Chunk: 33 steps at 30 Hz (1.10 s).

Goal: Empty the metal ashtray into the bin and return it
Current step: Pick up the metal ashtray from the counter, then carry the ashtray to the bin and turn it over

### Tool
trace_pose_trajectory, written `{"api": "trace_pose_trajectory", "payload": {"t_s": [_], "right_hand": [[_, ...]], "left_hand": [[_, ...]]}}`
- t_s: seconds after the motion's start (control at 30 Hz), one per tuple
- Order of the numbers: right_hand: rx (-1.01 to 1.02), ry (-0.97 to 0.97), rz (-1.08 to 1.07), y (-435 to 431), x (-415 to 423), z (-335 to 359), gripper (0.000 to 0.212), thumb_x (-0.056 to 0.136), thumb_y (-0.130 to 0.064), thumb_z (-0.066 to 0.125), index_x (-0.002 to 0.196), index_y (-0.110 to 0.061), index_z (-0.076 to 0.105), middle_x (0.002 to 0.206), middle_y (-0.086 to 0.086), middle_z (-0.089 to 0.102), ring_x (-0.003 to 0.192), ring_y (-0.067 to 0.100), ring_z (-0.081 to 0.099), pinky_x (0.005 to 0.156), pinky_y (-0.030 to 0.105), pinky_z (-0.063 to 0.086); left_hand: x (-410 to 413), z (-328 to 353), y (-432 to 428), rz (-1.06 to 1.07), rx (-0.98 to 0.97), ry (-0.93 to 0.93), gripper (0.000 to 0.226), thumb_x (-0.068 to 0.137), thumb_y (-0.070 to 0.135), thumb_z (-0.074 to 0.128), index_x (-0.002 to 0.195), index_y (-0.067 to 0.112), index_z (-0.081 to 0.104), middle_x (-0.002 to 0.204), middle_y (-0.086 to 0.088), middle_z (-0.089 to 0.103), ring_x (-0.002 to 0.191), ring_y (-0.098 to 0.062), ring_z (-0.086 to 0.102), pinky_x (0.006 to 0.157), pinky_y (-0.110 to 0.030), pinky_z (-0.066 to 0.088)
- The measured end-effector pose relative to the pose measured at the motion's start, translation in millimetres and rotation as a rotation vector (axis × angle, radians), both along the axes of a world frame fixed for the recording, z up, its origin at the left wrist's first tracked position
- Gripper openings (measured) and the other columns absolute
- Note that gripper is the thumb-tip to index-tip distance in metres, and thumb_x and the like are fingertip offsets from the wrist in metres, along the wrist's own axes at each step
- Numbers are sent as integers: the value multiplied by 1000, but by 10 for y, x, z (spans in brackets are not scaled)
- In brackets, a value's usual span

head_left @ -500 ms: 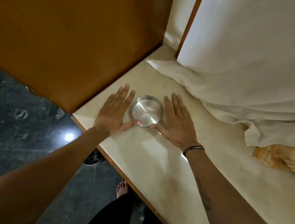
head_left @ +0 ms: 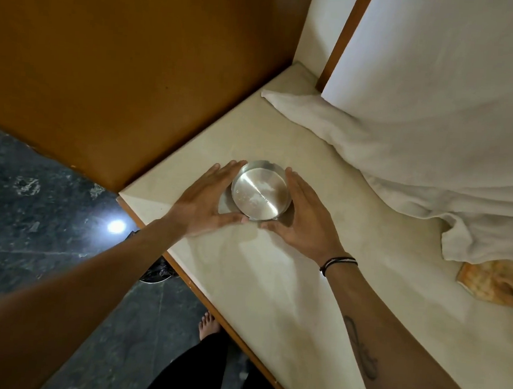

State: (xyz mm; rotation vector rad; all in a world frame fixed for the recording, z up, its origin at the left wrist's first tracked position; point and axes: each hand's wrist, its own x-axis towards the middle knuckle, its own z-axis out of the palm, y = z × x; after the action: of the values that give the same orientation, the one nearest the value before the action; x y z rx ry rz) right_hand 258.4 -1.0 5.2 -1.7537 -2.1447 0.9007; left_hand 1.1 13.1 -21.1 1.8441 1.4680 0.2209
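The round metal ashtray (head_left: 260,191) is near the left corner of the cream tabletop (head_left: 271,288). Its shiny inside shows a few pale specks. My left hand (head_left: 205,202) presses against its left side and my right hand (head_left: 305,220) against its right side, with the thumbs meeting under its near rim. The ashtray looks raised slightly off the top, with a shadow showing below its left edge. A dark round object with a black liner (head_left: 157,271) shows on the floor, mostly hidden by my left forearm and the table edge.
A brown wooden panel (head_left: 120,67) stands just behind the corner. White bedding (head_left: 423,153) drapes over the table's right part, with an orange cloth (head_left: 495,286) at the right edge. Below are the dark stone floor (head_left: 31,205) and my bare foot (head_left: 208,325).
Both hands were lying flat on the tabletop beside the ashtray. They have closed in on its sides, and it seems to have come up a little.
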Motion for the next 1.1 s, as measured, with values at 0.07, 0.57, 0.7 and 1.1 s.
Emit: {"api": "trace_pose_trajectory", "payload": {"t_s": [0.07, 0.57, 0.7, 1.1], "right_hand": [[-18, 58, -32, -12, -20, 36, 126, 74, -58, 93, 171, -26, 19, 176, -7, 31, 161, 16, 35, 127, 41, 42], [233, 303, -1, -782, -293, 391, 115, 75, -38, 99, 166, -7, 35, 169, 4, 47, 158, 17, 44, 124, 36, 47], [113, 481, -6, -1021, -454, 489, 112, 74, -34, 99, 165, -9, 39, 167, 1, 50, 156, 12, 47, 126, 37, 45], [-118, 711, -17, -1703, -959, 334, 103, 68, -33, 98, 155, -37, 45, 147, -44, 54, 145, -4, 54, 119, 20, 46]], "left_hand": [[18, 70, 9, 25, 7, -46, 120, 78, 62, 89, 170, 47, 15, 177, 8, 37, 166, -28, 33, 130, -49, 38], [-263, 632, -863, 228, 46, -555, 113, 67, 3, 102, 159, 39, 47, 158, 20, 60, 149, 1, 53, 118, -18, 46], [-433, 799, -1246, 347, 4, -579, 106, 61, 18, 103, 148, 49, 52, 143, 35, 68, 142, 5, 60, 119, -21, 48], [-855, 573, -2221, 585, -15, -659, 109, 59, 19, 102, 158, 17, 56, 152, 1, 71, 139, -22, 70, 117, -49, 55]]}}
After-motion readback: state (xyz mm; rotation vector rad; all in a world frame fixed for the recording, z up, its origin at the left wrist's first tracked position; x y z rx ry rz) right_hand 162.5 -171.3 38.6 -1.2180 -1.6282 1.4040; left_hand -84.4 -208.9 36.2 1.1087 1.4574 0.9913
